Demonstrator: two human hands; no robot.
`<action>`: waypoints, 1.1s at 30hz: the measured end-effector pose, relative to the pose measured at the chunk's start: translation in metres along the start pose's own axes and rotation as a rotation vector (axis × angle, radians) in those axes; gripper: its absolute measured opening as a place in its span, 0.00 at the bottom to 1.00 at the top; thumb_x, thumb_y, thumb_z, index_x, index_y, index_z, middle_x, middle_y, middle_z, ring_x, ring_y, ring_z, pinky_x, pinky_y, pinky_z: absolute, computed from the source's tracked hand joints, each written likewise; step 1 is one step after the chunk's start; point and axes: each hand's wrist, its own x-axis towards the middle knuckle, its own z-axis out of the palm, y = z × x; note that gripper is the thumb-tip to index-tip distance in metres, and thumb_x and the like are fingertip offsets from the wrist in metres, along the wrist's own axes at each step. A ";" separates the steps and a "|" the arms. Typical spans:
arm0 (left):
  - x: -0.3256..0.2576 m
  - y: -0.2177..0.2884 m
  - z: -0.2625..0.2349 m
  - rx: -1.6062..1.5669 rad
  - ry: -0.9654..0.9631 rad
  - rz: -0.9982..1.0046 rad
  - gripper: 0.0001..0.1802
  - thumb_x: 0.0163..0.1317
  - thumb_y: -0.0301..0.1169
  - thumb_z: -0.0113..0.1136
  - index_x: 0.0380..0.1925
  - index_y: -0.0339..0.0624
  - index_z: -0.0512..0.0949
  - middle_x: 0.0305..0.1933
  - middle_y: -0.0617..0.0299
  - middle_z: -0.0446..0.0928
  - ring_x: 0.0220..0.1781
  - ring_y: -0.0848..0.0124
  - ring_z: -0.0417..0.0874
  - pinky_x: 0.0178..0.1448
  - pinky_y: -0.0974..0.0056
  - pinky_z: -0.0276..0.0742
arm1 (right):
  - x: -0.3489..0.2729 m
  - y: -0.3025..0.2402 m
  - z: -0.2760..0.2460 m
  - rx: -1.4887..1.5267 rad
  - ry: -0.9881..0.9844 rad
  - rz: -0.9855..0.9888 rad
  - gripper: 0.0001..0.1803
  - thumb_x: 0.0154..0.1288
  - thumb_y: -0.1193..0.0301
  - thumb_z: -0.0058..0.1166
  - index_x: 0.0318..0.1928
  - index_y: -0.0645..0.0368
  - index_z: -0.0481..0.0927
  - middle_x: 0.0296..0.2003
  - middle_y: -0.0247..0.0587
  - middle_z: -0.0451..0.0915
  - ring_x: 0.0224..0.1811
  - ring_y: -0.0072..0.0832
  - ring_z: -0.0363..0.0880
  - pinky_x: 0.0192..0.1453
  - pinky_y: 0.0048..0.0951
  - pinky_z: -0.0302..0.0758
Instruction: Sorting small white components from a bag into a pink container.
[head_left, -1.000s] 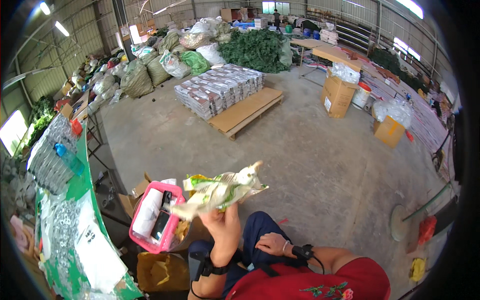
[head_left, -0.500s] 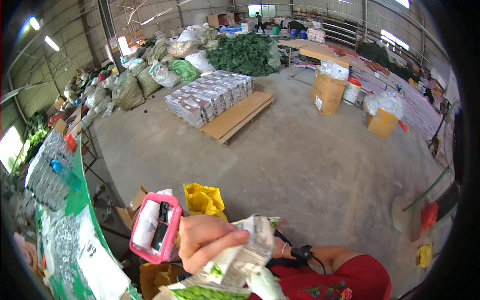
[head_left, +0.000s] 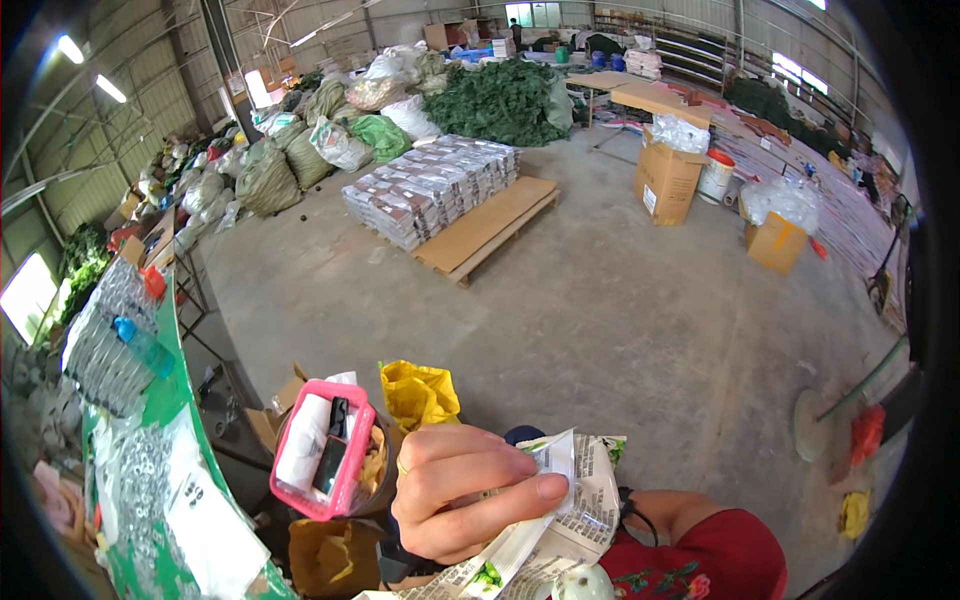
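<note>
My left hand (head_left: 468,492) is closed, thumb and fingers pinching the edge of a beige printed snack packet (head_left: 585,500) with green pictures. A folded whitish flap of the packet sticks up past the fingertips. My right forearm (head_left: 665,507) comes in from the right with a dark band at the wrist; its hand is hidden behind the packet. A pale rounded thing (head_left: 583,583) shows at the lower edge, its kind unclear. Left of my left hand is a pink basket (head_left: 352,478) holding a white roll and dark objects, and just beyond is a yellow bag (head_left: 418,393).
On the left, a green table (head_left: 178,385) carries stacked clear packs, a blue-capped bottle (head_left: 143,345) and white sheets. Ahead, a pallet (head_left: 490,235) bears stacked silvery packs. Cartons (head_left: 668,185) stand at the right; sacks (head_left: 268,180) and green foliage (head_left: 495,105) lie at the back.
My left hand and the packet have shifted right in the picture. The packet has turned, showing more of its printed side; my right wrist has gone behind it. The view has shifted slightly.
</note>
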 end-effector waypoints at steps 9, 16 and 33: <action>0.001 0.012 -0.011 0.095 -0.033 -0.002 0.19 0.41 0.27 0.72 0.38 0.46 0.85 0.37 0.65 0.76 0.37 0.69 0.78 0.35 0.71 0.77 | 0.004 -0.019 -0.017 0.095 0.010 -0.057 0.09 0.67 0.63 0.53 0.35 0.52 0.83 0.29 0.35 0.79 0.36 0.37 0.78 0.43 0.37 0.73; 0.008 0.013 -0.011 0.138 -0.026 -0.013 0.16 0.44 0.29 0.72 0.37 0.50 0.85 0.37 0.67 0.75 0.38 0.70 0.77 0.37 0.69 0.79 | 0.004 -0.021 -0.022 0.112 0.020 -0.072 0.09 0.66 0.63 0.53 0.35 0.51 0.83 0.30 0.35 0.79 0.37 0.37 0.79 0.44 0.38 0.72; 0.030 -0.005 -0.019 0.255 -0.047 0.145 0.18 0.42 0.33 0.73 0.37 0.46 0.83 0.33 0.64 0.74 0.33 0.70 0.76 0.33 0.68 0.75 | 0.014 -0.026 -0.023 0.066 0.039 -0.027 0.10 0.67 0.60 0.51 0.35 0.49 0.83 0.31 0.35 0.80 0.38 0.39 0.79 0.43 0.41 0.74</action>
